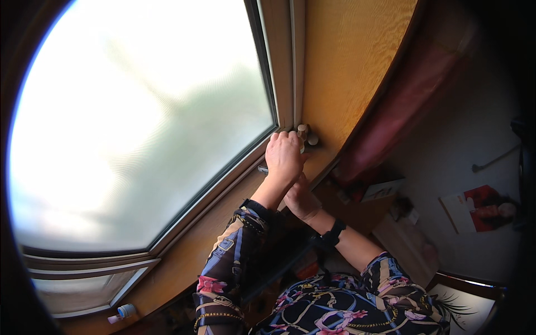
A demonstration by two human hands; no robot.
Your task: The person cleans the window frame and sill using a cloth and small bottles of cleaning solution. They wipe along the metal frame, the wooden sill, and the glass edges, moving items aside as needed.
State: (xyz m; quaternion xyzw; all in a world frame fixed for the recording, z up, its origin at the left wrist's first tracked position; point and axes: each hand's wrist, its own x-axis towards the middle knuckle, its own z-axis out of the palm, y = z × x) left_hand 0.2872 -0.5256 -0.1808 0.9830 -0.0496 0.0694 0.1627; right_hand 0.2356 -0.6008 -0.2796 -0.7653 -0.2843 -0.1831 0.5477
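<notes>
My left hand is at the inner corner of a wooden windowsill, its fingers curled downward and mostly hidden from above. Tight against its thumb side is a small pale object, only a sliver of which shows. Just beyond the knuckles stands a small cylindrical container, with a second round-topped one beside it. My right hand is lower, partly behind the left wrist; its fingertips are covered, so whether it holds anything is not visible. A dark watch circles the right wrist.
A bright window pane in a brown frame fills the left. A wood-grained panel rises at the corner, beside a dark red curtain. A blue-topped small container is on the sill at lower left. A calendar-like print is at right.
</notes>
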